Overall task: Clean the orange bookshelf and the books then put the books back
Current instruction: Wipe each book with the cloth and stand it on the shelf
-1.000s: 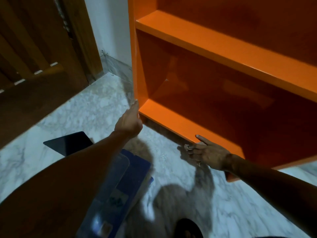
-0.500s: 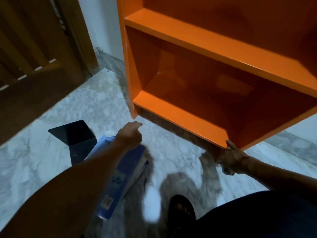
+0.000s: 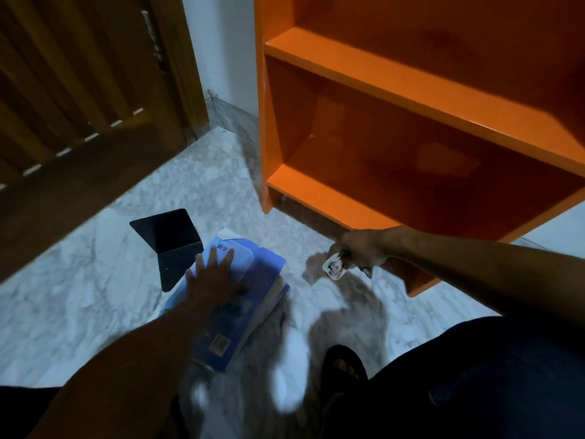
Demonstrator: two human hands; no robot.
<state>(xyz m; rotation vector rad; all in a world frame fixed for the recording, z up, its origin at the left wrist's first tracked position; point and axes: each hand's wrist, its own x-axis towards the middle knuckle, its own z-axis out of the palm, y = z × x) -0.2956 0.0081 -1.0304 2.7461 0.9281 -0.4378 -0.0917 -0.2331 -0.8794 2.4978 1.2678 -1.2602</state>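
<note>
The orange bookshelf [image 3: 319, 198] stands at the upper right with its two visible shelves bare. A stack of blue books [image 3: 253, 296] lies on the marble floor in front of it. My left hand [image 3: 213, 280] rests flat on the top book, fingers spread. My right hand [image 3: 357, 251] hangs just below the bookshelf's bottom front edge, closed around a small crumpled white cloth [image 3: 334, 267].
A black folded bookend [image 3: 169, 245] sits on the floor just left of the books. A brown wooden door [image 3: 79, 122] fills the upper left. My foot in a dark sandal [image 3: 343, 365] and my dark-clothed knee [image 3: 490, 375] are at the lower right.
My left hand dropped from the bookshelf's left side down onto the blue books. My right hand came away from the bottom shelf edge with the cloth. The view shifted back.
</note>
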